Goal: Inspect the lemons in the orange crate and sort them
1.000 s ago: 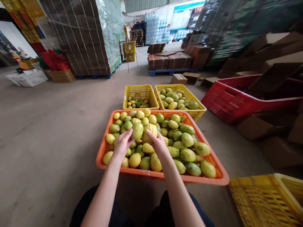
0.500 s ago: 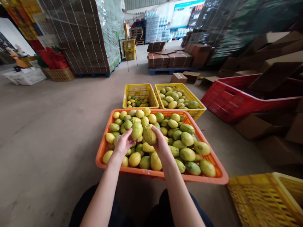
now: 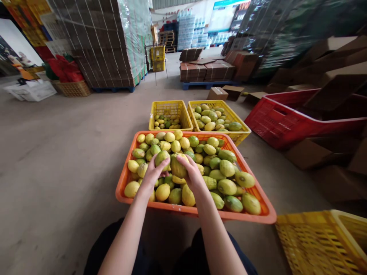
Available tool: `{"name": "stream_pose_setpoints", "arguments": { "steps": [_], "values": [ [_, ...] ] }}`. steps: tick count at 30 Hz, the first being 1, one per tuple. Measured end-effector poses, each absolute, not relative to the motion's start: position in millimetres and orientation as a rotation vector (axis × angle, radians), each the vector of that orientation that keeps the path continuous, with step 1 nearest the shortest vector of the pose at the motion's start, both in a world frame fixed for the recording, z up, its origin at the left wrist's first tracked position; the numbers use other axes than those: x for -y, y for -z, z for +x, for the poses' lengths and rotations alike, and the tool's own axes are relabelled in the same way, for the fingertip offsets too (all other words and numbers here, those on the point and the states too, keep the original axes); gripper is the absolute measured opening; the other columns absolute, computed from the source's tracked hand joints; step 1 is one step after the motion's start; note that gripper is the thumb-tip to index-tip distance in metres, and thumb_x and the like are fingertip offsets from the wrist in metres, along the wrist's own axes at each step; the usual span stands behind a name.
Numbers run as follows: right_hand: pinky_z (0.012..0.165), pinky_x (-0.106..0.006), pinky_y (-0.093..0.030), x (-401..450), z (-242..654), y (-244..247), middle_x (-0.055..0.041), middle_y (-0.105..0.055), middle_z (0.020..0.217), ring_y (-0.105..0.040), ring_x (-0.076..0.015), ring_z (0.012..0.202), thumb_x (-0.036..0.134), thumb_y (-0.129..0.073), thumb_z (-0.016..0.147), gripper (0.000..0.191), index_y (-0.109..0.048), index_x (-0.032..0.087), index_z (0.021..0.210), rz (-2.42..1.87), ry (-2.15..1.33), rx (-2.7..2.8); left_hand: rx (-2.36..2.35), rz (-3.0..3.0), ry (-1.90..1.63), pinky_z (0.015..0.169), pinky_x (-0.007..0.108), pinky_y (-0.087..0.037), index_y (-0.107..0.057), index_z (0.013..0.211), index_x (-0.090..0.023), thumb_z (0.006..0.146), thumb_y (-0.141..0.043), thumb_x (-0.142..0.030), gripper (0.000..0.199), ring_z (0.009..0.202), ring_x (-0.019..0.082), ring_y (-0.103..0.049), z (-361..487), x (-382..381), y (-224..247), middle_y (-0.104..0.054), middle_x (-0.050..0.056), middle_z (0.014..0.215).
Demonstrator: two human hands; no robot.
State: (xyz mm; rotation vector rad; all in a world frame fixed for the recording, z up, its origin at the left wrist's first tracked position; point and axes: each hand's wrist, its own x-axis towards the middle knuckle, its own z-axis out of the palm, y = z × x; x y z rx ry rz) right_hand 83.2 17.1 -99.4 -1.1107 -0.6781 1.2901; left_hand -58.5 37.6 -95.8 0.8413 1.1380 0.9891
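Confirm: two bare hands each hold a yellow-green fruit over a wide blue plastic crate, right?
The wide plastic crate is orange, not blue, in the head view. The left hand does hold a yellow-green fruit, the right hand another fruit.

2 yellow crates [image 3: 172,108] block beyond the orange crate [image 3: 229,215]; floor [image 3: 71,145] leftward is open.

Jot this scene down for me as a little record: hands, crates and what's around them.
Left hand: holds a green fruit
Right hand: holds a ridged, yellow-green fruit
Below the hands: orange crate of yellow and green fruit
Beyond it: two yellow crates, both holding fruit
To the right: red crate, cardboard boxes
Background: flattened cardboard on a blue pallet
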Motion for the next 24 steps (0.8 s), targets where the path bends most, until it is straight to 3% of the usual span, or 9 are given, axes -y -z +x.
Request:
{"name": "stream_pose_setpoints", "arguments": {
  "steps": [3,7,13,18,24],
  "values": [
    [0.064,-0.036,-0.063,-16,81,93,-0.0036,-0.08,0.088,-0.077,-0.03,0.088,0.051,-0.088,0.069,0.036,-0.072,0.024,0.087,-1.107,-1.408,0.538,-1.174,0.818,-1.035,0.07,0.032,-0.058,-0.07,0.108,-0.024,0.084,-0.082,-0.051,0.039,0.088,0.027,-0.075,-58,-38,97,-0.075,0.006,0.092],
    [0.06,-0.037,-0.065,-20,80,86,-0.0042,-0.078,0.079,-0.078,-0.028,0.079,0.042,-0.077,0.082,0.023,-0.071,0.022,0.09,-1.135,-1.461,0.254,-1.174,0.719,-1.102,0.064,0.028,-0.058,-0.071,0.108,-0.022,0.096,-0.069,-0.042,0.023,0.093,0.027,-0.077,-56,-41,96,-0.078,0.008,0.095],
    [0.061,-0.038,-0.065,-23,78,84,-0.0049,-0.076,0.07,-0.076,-0.0255,0.07,0.032,-0.064,0.094,0.015,-0.069,0.02,0.087,-1.122,-1.51,0.061,-1.225,0.448,-1.039,0.057,0.029,-0.057,-0.071,0.11,-0.019,0.104,-0.058,-0.038,0.025,0.078,0.027,-0.078,-49,-41,87,-0.075,0.009,0.074],
    [0.066,-0.038,-0.064,-25,78,94,-0.0043,-0.076,0.07,-0.076,-0.0263,0.074,0.034,-0.079,0.085,0.015,-0.072,0.021,0.085,-1.068,-1.436,0.133,-1.138,0.306,-1.076,0.058,0.028,-0.056,-0.071,0.101,-0.021,0.1,-0.066,-0.035,0.015,0.076,0.025,-0.077,-50,-41,84,-0.075,0.006,0.076],
    [0.07,-0.031,-0.062,-28,79,107,-0.0035,-0.08,0.081,-0.077,-0.0238,0.082,0.04,-0.09,0.066,0.027,-0.076,0.02,0.077,-1.007,-1.293,0.247,-0.986,0.31,-1.075,0.057,0.026,-0.052,-0.072,0.102,-0.019,0.096,-0.068,-0.038,0.02,0.068,0.02,-0.072,-56,-37,75,-0.076,0.005,0.082]
  ]
}}
